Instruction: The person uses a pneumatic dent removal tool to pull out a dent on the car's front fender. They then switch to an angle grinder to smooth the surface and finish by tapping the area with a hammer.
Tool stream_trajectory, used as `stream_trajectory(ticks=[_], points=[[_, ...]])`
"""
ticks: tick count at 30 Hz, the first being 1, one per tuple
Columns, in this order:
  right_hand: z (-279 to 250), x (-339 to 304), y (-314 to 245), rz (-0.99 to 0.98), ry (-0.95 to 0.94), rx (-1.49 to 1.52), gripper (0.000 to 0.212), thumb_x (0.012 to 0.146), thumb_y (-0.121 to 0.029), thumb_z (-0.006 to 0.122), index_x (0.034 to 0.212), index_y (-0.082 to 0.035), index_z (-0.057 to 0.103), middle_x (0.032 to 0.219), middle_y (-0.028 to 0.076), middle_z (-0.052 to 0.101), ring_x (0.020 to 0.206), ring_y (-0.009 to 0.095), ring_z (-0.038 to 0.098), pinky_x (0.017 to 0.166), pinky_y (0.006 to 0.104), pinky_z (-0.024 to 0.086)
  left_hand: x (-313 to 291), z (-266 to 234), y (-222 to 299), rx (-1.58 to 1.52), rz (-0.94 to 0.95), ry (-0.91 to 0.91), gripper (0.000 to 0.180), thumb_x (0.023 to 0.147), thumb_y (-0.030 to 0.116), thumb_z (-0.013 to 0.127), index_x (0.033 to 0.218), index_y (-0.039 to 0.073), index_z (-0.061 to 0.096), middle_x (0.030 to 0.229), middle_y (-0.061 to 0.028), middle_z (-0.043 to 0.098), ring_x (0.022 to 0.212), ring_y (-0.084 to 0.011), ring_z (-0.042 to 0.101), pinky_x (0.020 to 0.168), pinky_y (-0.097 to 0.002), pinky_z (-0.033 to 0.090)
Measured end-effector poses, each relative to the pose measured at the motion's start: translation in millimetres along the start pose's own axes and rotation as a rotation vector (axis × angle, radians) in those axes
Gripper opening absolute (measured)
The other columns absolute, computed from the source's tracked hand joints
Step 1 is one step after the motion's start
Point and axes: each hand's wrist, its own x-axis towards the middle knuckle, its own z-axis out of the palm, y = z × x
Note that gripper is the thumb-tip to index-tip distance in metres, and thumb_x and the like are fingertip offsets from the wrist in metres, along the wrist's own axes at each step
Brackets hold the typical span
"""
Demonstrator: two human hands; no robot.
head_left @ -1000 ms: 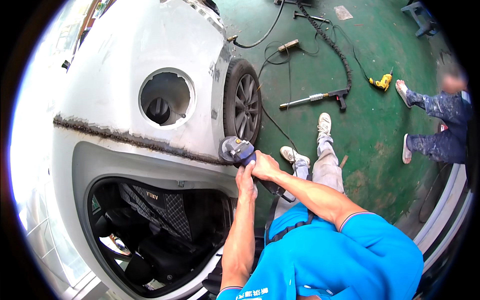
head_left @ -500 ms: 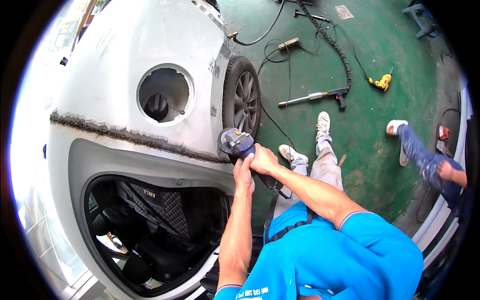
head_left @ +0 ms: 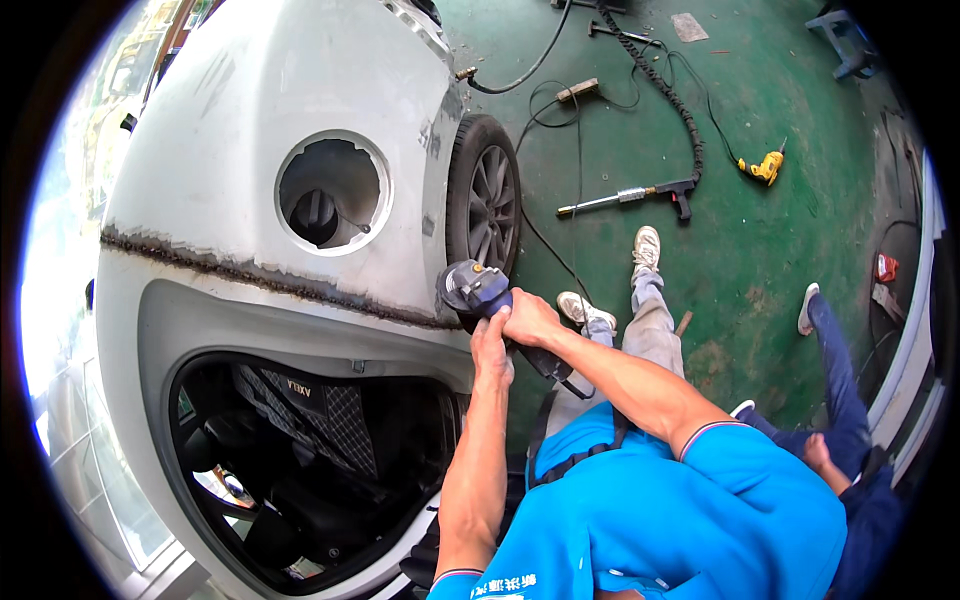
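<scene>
Both my hands are wrapped round a dark angle grinder (head_left: 478, 287). My left hand (head_left: 491, 347) grips its body from below, and my right hand (head_left: 532, 318) holds it just beside, on the right. The grinder's head is at the right end of a rough, brown weld seam (head_left: 270, 281) that runs across the light grey car body (head_left: 240, 90). Whether its disc touches the metal is hidden. Close beyond the grinder is the car's wheel (head_left: 484, 195). A round opening (head_left: 333, 190) with a black cap inside sits in the panel above the seam.
On the green floor (head_left: 640, 130) lie a long-nozzled gun (head_left: 640, 194) with a ribbed hose, a yellow drill (head_left: 768, 166), a power strip (head_left: 577, 89) and loose cables. A blue stool (head_left: 845, 42) stands far right. Another person's leg (head_left: 836, 345) shows at the right.
The other person at the right has stepped nearer, toward the lower edge. My hands and the grinder have stayed almost in place at the seam's end.
</scene>
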Motion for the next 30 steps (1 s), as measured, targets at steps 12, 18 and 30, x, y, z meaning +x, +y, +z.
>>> stream_trajectory(ticks=[12,18,30], points=[[6.9,4.2,7.8,0.013,0.014,-0.009,0.058,0.077,-0.041,0.062,0.112,0.005,0.058,0.111,0.028,0.066,0.108,0.042,0.064,0.09,0.0497,0.05,8.5,-8.7,-2.7,0.019,-0.049,-0.027,0.043,0.084,0.026,0.072,0.116,0.001,0.061,0.114,-0.0089,0.062,0.107,-0.0207,0.058,0.094,-0.0379,0.044],[7.0,5.1,10.5,0.013,-0.011,-0.031,0.057,0.078,-0.04,0.062,0.112,0.005,0.059,0.113,0.027,0.066,0.109,0.042,0.063,0.091,0.0492,0.05,8.2,-9.5,-10.9,-0.026,-0.044,-0.004,0.043,0.081,0.029,0.075,0.115,0.005,0.063,0.111,-0.0068,0.063,0.105,-0.0198,0.057,0.092,-0.0384,0.044],[9.7,14.6,16.7,0.015,-0.027,0.025,0.057,0.076,-0.039,0.063,0.112,0.004,0.06,0.115,0.026,0.066,0.111,0.041,0.063,0.092,0.0484,0.049,13.7,-5.5,-5.9,0.008,-0.038,-0.025,0.037,0.082,0.03,0.075,0.109,0.007,0.064,0.104,-0.0033,0.063,0.097,-0.0165,0.056,0.087,-0.0369,0.044]])
